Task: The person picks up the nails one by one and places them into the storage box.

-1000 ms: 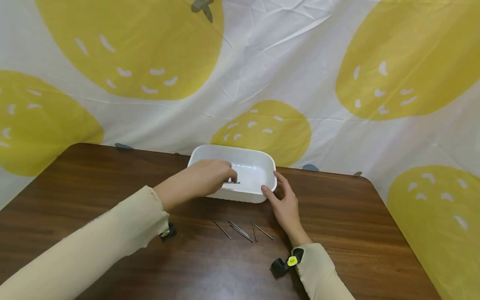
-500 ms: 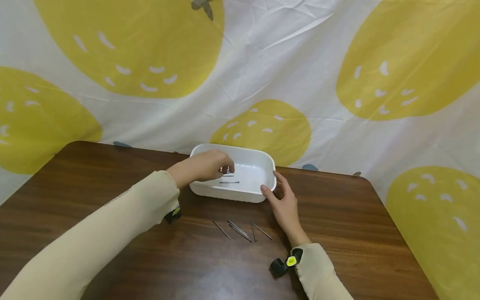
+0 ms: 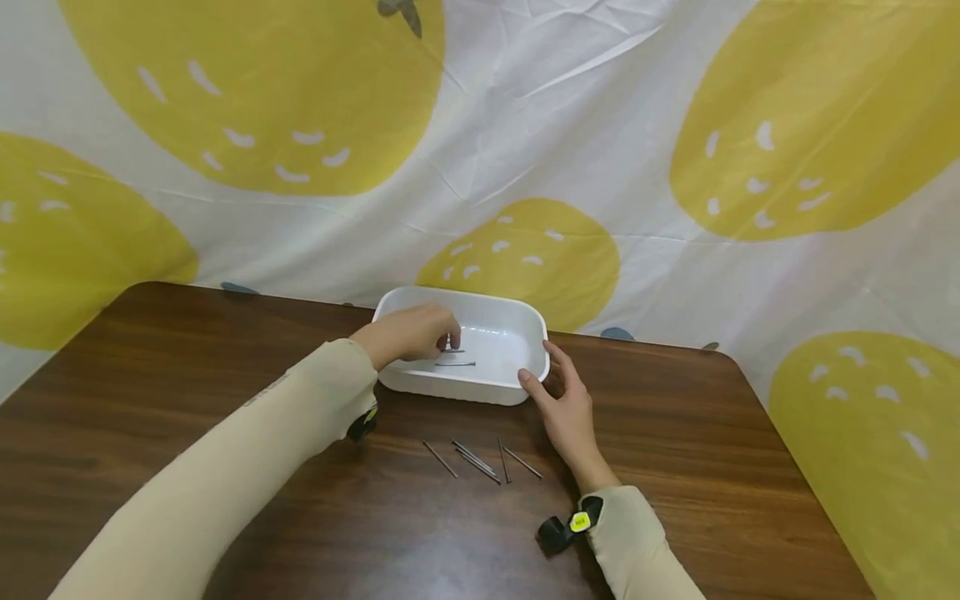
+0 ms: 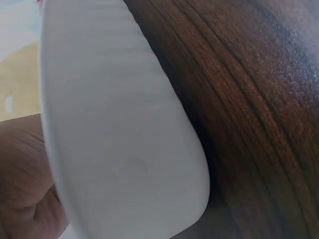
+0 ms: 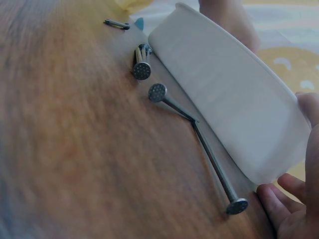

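A white plastic tray (image 3: 487, 296) stands on the brown wooden table (image 3: 675, 467), near its far edge. My left hand (image 3: 448, 340) hovers inside the tray with loosely curled fingers and holds nothing I can see. Two nails (image 3: 455, 363) lie on the tray floor just below its fingertips. My right hand (image 3: 538, 365) touches the tray's near right corner, thumb on the front wall and fingers along the side. Several more nails (image 3: 480, 460) lie on the table in front of the tray. The right wrist view has these nails (image 5: 214, 164) against the tray wall (image 5: 234, 109).
A white cloth with big yellow fruit prints (image 3: 525, 125) hangs right behind the table. A small black camera (image 3: 562, 529) sits on my right wrist and another (image 3: 363, 422) on my left. The table's right corner (image 3: 731, 358) is rounded.
My left hand let go of a nail, which now lies in the tray, and then drew slightly back and to the left. My right hand stayed on the tray corner.
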Available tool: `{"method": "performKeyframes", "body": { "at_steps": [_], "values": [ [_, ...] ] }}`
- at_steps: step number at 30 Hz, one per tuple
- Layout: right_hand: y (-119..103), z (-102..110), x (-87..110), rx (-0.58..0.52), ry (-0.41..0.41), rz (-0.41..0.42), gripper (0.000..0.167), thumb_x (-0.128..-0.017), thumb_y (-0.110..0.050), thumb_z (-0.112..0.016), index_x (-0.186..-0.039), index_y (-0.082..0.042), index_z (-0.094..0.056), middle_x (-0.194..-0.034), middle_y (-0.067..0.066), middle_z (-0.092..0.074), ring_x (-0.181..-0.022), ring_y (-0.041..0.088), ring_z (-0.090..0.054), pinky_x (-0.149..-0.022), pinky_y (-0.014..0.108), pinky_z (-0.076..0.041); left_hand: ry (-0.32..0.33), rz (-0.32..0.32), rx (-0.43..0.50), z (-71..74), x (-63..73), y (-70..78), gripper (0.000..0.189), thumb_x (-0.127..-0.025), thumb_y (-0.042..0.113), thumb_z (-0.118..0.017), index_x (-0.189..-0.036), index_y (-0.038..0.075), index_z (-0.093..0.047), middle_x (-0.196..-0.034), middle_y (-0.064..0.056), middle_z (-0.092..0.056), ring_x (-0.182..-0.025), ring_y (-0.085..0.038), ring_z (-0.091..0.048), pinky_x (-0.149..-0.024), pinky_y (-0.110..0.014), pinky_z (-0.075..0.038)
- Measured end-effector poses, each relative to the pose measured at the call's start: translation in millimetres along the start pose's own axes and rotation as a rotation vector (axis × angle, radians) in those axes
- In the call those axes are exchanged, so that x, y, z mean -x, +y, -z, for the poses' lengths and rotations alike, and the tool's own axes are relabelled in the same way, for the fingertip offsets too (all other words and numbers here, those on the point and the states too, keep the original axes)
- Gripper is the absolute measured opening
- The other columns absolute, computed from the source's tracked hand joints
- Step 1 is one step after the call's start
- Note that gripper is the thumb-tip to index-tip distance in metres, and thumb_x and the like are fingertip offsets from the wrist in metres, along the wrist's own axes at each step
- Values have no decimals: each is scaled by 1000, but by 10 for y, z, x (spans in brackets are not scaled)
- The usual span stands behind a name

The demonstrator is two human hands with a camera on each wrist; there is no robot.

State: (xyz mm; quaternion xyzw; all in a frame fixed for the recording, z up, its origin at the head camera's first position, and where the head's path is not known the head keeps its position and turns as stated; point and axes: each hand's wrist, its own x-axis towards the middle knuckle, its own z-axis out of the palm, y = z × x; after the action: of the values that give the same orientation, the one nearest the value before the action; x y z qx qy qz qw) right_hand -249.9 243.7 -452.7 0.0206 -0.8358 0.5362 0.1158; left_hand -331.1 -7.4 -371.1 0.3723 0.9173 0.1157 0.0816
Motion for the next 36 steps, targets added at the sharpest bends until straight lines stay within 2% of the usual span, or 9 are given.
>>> {"method": "performKeyframes", "body": {
  "at_steps": [9, 14, 21, 26, 30, 36],
  "values": [
    [-34, -4, 15, 1, 9, 6, 61, -94, -36, -71, -149, -25, -48, -134, 15, -64, -120, 29, -66, -98, 44, -52, -38, 82, -6, -85, -58, -48, 30, -81, -9, -61, -104, 5, -76, -93, -9, -72, -87, -20, -63, -85, -34, -54],
    [-28, -15, 14, 14, 12, 9, 61, -93, -36, -71, -149, -24, -48, -132, 14, -66, -116, 28, -67, -96, 42, -51, -40, 79, -13, -106, -62, -58, 30, -81, -10, -61, -102, 5, -75, -93, -9, -72, -88, -21, -63, -86, -35, -54],
    [-9, 4, 11, 6, 17, 11, 61, -93, -36, -71, -149, -24, -48, -132, 14, -65, -118, 29, -66, -100, 45, -50, -35, 67, 11, -114, -84, -60, 29, -80, -8, -62, -101, 5, -75, -92, -9, -71, -88, -21, -63, -85, -35, -53],
    [-11, -1, 12, 15, 14, 16, 62, -93, -37, -71, -149, -24, -48, -133, 15, -65, -118, 29, -66, -97, 44, -51, -2, 69, 30, -108, -60, -73, 23, -85, 0, -65, -105, 5, -75, -95, -10, -72, -89, -21, -63, -86, -36, -54],
    [-13, 0, 17, 17, 12, 11, 62, -94, -37, -70, -149, -24, -47, -134, 15, -64, -118, 29, -66, -97, 43, -51, 46, 60, 25, -55, -2, -28, 24, -89, 4, -62, -110, 4, -74, -97, -10, -72, -92, -22, -65, -88, -38, -54],
    [-12, 4, 16, 14, 9, 10, 62, -94, -37, -70, -149, -23, -47, -135, 15, -64, -119, 30, -66, -97, 44, -51, 184, -71, -26, 42, 179, 138, 19, -89, 2, -63, -103, 4, -75, -94, -8, -73, -89, -22, -67, -83, -36, -56]
  ]
}}
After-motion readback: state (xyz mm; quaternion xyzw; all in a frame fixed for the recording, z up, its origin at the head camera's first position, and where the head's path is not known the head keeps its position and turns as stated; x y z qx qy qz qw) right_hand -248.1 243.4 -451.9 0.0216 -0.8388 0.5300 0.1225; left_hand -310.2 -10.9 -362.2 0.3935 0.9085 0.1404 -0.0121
